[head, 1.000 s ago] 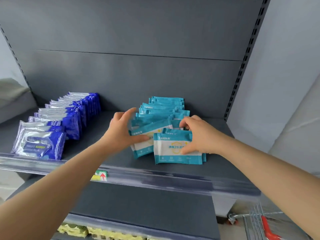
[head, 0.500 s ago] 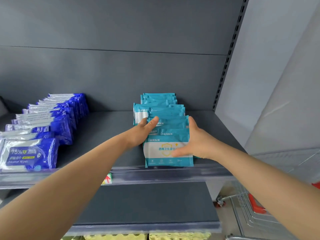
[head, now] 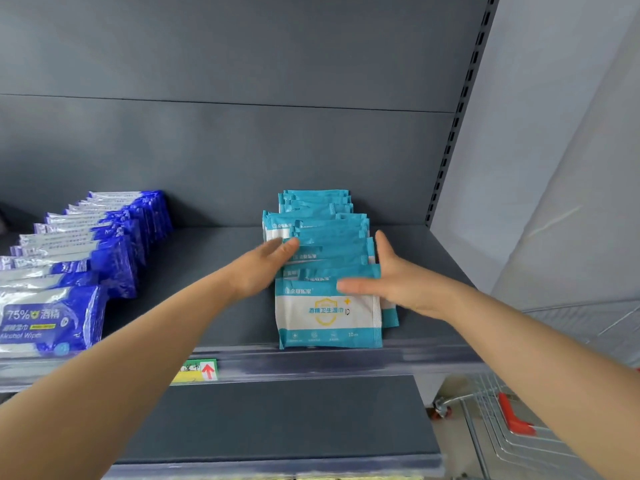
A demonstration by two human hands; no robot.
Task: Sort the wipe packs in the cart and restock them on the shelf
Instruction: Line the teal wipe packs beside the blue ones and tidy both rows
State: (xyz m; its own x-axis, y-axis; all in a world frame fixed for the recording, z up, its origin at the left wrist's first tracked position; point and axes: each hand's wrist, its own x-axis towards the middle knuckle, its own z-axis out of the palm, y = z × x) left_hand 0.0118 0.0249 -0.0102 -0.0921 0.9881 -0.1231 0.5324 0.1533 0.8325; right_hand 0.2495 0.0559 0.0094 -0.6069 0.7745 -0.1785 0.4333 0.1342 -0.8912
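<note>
A row of teal wipe packs (head: 327, 308) lies overlapped on the grey shelf (head: 214, 299), running from the front lip to the back panel. My left hand (head: 265, 266) rests flat against the row's left side, fingers extended onto a middle pack. My right hand (head: 391, 282) presses the row's right side, fingers lying across the top of the front pack. Neither hand grips a pack. A row of dark blue wipe packs (head: 79, 258) sits at the shelf's left.
A green and yellow price tag with a red arrow (head: 199, 370) is clipped on the shelf's front rail. A lower shelf (head: 277, 420) juts out beneath. A wire cart with a red handle (head: 512, 417) stands at the lower right. A slotted upright (head: 457, 119) bounds the shelf's right side.
Both hands have squared the teal packs from a loose skewed pile into a straight row. The fingers flattened against its sides. The view shifted right, bringing the cart into sight.
</note>
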